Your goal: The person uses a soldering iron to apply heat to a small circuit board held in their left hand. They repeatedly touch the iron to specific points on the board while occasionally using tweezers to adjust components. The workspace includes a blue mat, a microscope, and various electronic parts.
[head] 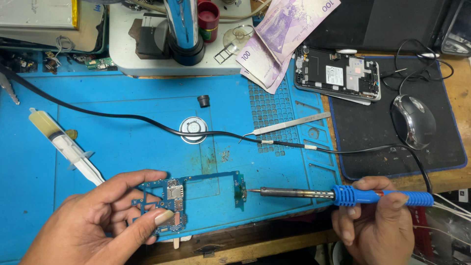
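Blue circuit board (169, 201) sits pinched at its near end between the left hand's (93, 221) thumb and fingers. Right hand (375, 221) is curled around the soldering iron (343, 195), tip touching the board's far green end, between both hands.

Left hand (105, 216) pinching, fingers curled; right hand (378, 221) closed, firm grip.

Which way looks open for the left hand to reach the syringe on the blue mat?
Probably yes: the left hand lies just below the syringe, with only bare blue mat between, though it holds a circuit board.
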